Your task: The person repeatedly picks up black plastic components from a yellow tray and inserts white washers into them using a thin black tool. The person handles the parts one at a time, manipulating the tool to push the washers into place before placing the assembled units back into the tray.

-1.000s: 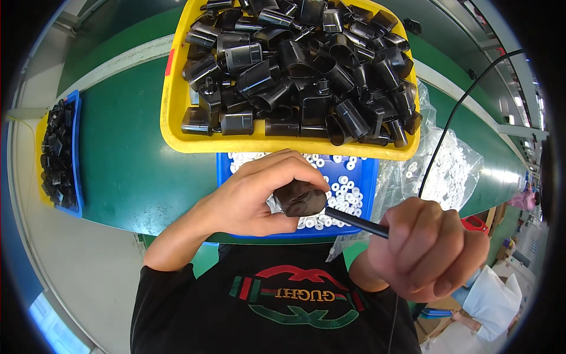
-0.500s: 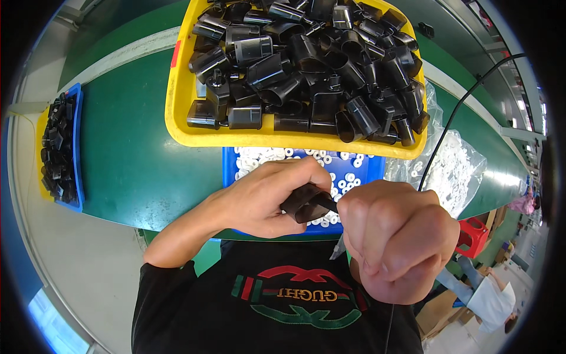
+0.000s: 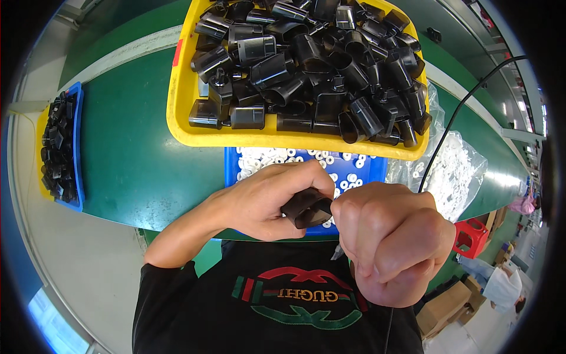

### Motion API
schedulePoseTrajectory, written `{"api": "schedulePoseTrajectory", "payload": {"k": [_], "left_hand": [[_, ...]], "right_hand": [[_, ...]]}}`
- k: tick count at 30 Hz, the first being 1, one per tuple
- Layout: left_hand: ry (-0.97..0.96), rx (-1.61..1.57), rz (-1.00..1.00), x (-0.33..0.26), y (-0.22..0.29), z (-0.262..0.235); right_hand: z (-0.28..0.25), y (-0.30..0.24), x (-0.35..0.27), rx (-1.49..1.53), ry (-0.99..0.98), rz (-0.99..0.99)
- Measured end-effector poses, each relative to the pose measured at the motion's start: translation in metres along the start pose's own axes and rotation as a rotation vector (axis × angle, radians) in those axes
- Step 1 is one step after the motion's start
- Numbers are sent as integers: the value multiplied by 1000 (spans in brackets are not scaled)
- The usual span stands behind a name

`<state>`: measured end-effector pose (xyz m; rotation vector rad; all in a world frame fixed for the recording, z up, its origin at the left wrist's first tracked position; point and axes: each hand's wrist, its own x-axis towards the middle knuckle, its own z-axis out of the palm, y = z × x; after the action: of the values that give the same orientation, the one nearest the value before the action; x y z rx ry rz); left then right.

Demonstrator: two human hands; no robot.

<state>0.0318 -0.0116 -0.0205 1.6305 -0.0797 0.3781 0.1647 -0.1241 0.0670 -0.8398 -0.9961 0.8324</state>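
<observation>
My left hand (image 3: 265, 197) is closed round a hollow black plastic piece (image 3: 306, 209), its open end turned toward my right hand. My right hand (image 3: 392, 239) is a fist right beside that piece, its knuckles toward the camera. What the fist grips is hidden by the fingers. Under both hands lies a blue tray (image 3: 377, 168) with small white rings (image 3: 265, 157) scattered in it. Just beyond stands a yellow bin (image 3: 295, 140) heaped with similar black pieces (image 3: 274, 69).
A clear plastic bag (image 3: 453, 174) of white parts lies to the right. A black cable (image 3: 453, 118) runs down behind my right hand. At the far left of the green table (image 3: 141, 141) is a blue bin (image 3: 79, 147) of black parts. A red stool (image 3: 471, 239) and a person (image 3: 504, 289) are at right.
My right fist has shifted slightly left, closer to the black piece. The short dark shaft between them is now mostly hidden. The piece has tilted a little in my left hand.
</observation>
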Motion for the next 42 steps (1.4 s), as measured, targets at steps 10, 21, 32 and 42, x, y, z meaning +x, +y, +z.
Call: {"api": "schedulePoseTrajectory", "payload": {"k": [10, 21, 32, 42], "left_hand": [[-32, -1, -24, -1, 0, 1], [-38, -19, -19, 1, 3, 2], [31, -8, -70, -4, 9, 2], [45, -178, -75, -4, 9, -4]], "right_hand": [[0, 8, -3, 26, 1, -66], [1, 10, -1, 16, -32, -132], [8, 33, -2, 146, -16, -150], [9, 9, 7, 105, 33, -165]]}}
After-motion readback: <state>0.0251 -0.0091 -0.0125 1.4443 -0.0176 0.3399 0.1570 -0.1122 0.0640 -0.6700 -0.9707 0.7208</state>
